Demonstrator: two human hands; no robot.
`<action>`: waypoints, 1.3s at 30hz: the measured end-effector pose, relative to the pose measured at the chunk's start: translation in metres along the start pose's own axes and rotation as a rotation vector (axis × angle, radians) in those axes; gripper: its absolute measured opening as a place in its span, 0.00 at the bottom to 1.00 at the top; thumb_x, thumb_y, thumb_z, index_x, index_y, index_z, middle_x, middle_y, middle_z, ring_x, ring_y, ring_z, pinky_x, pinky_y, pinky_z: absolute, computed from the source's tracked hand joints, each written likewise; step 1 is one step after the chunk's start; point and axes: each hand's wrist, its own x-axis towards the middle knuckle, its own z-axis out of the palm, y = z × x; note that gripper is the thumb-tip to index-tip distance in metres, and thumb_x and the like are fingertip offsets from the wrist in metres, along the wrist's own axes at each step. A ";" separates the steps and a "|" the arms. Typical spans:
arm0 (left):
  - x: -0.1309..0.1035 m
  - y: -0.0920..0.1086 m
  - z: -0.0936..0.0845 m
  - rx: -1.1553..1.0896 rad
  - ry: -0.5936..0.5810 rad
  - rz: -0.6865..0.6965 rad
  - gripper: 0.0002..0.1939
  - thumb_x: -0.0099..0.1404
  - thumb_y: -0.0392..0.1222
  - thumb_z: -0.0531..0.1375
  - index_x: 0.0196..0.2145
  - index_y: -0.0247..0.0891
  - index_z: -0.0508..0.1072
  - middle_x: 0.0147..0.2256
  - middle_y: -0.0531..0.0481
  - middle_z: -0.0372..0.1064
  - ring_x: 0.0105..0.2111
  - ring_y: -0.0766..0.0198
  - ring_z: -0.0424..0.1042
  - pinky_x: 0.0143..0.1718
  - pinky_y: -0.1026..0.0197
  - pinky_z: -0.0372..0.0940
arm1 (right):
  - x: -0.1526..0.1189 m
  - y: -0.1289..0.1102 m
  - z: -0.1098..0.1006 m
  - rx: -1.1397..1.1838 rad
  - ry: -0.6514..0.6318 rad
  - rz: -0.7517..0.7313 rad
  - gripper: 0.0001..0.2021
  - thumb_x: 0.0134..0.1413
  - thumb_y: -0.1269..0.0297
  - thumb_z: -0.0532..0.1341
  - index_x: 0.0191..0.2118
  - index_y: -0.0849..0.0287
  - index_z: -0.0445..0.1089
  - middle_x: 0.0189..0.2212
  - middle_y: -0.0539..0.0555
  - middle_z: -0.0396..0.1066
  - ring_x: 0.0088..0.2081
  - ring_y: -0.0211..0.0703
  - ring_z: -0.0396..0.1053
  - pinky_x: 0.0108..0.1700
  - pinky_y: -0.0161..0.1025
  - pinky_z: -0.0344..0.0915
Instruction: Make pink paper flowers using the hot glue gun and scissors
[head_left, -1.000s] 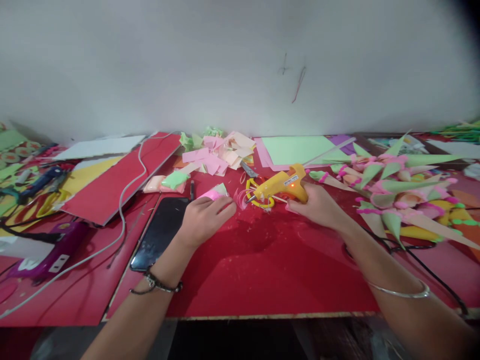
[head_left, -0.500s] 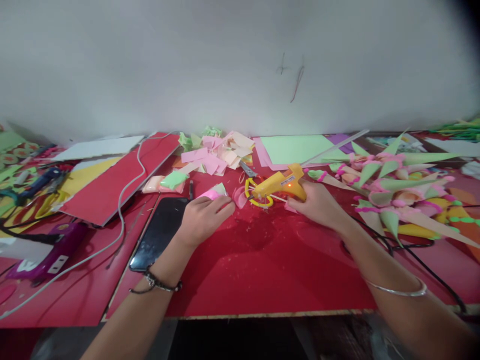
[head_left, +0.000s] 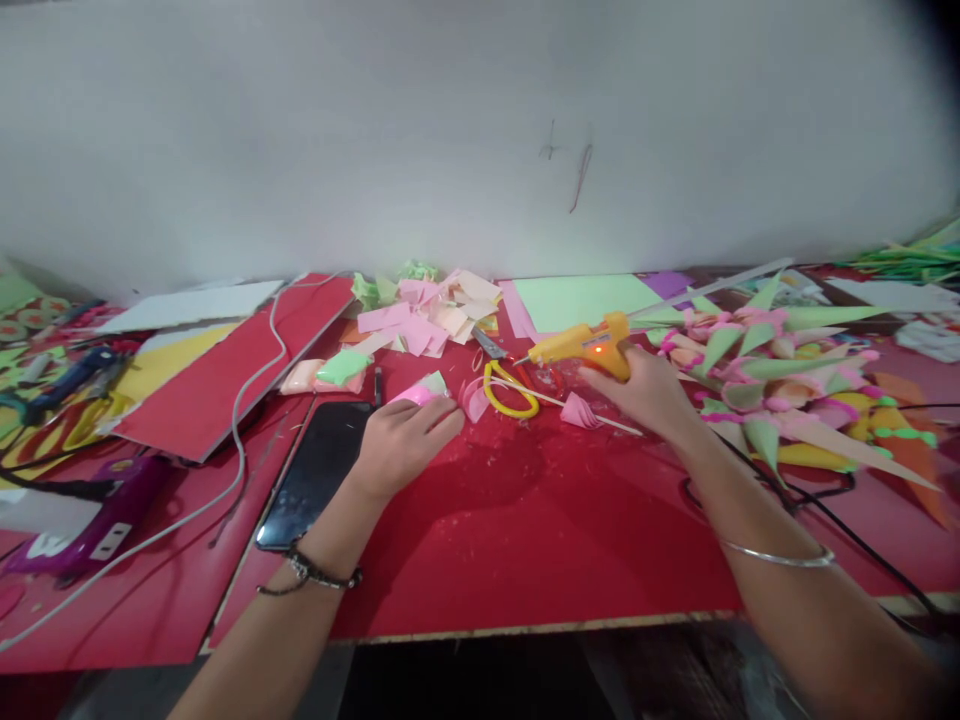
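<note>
My right hand (head_left: 651, 392) grips a yellow hot glue gun (head_left: 574, 345) with a lit orange light and a long clear glue stick out of its back. Below its nozzle lie yellow-handled scissors (head_left: 512, 400), their blades pointing away. A thin pale stick (head_left: 546, 397) with a rolled pink paper bud (head_left: 579, 411) rests just right of them. My left hand (head_left: 407, 440) is closed, fingertips pinched; what they hold is hidden. Behind those fingers is a bright pink clay packet (head_left: 422, 393), and a pink paper petal (head_left: 474, 400) lies close to the fingertips.
A black phone (head_left: 311, 475) lies beside my left wrist. Packets of peach and green clay (head_left: 343, 369) and cut paper pieces (head_left: 420, 320) sit behind. Several paper flowers (head_left: 780, 380) are piled at right, with a black cable below. A purple power strip (head_left: 97, 520) stands left.
My right hand has moved the glue gun right and slightly up, away from the scissors, uncovering the pink paper bud and stick. My left hand stays nearly in place.
</note>
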 end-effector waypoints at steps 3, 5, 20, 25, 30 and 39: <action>-0.001 0.000 0.000 0.004 0.001 -0.012 0.05 0.57 0.32 0.54 0.30 0.39 0.67 0.32 0.57 0.71 0.21 0.73 0.61 0.25 0.67 0.56 | 0.007 0.019 0.008 -0.043 0.000 0.054 0.15 0.50 0.56 0.51 0.39 0.62 0.63 0.30 0.59 0.69 0.33 0.50 0.67 0.31 0.38 0.57; -0.001 0.000 0.001 0.004 -0.006 -0.023 0.05 0.57 0.33 0.54 0.30 0.39 0.68 0.32 0.57 0.71 0.21 0.73 0.61 0.25 0.67 0.56 | 0.010 0.030 0.014 -0.103 -0.068 0.048 0.15 0.51 0.60 0.50 0.41 0.66 0.62 0.33 0.63 0.69 0.36 0.53 0.67 0.33 0.40 0.58; -0.003 0.001 0.008 -0.025 -0.066 -0.107 0.07 0.60 0.39 0.53 0.26 0.38 0.67 0.28 0.56 0.71 0.19 0.73 0.62 0.23 0.67 0.53 | 0.001 0.037 -0.017 -0.330 -0.177 0.099 0.18 0.42 0.48 0.55 0.29 0.60 0.67 0.27 0.58 0.68 0.28 0.46 0.65 0.25 0.36 0.53; -0.002 0.002 0.013 -0.091 -0.185 -0.127 0.09 0.61 0.41 0.51 0.27 0.38 0.68 0.24 0.54 0.69 0.19 0.72 0.62 0.22 0.68 0.52 | -0.003 0.022 -0.025 -0.090 -0.377 -0.056 0.13 0.46 0.54 0.54 0.23 0.58 0.68 0.21 0.52 0.67 0.25 0.40 0.64 0.26 0.35 0.54; 0.000 0.002 0.013 -0.161 -0.245 -0.167 0.09 0.61 0.41 0.52 0.28 0.38 0.68 0.25 0.54 0.70 0.20 0.72 0.64 0.21 0.68 0.52 | -0.007 -0.004 -0.015 0.192 -0.493 -0.173 0.12 0.46 0.56 0.55 0.31 0.59 0.68 0.24 0.51 0.68 0.25 0.37 0.63 0.26 0.33 0.55; 0.001 0.003 0.011 -0.261 -0.269 -0.245 0.09 0.61 0.42 0.50 0.29 0.38 0.69 0.27 0.54 0.70 0.22 0.72 0.65 0.22 0.69 0.54 | -0.011 -0.019 -0.011 0.424 -0.458 -0.378 0.09 0.50 0.61 0.54 0.29 0.58 0.70 0.34 0.53 0.64 0.33 0.37 0.63 0.35 0.35 0.59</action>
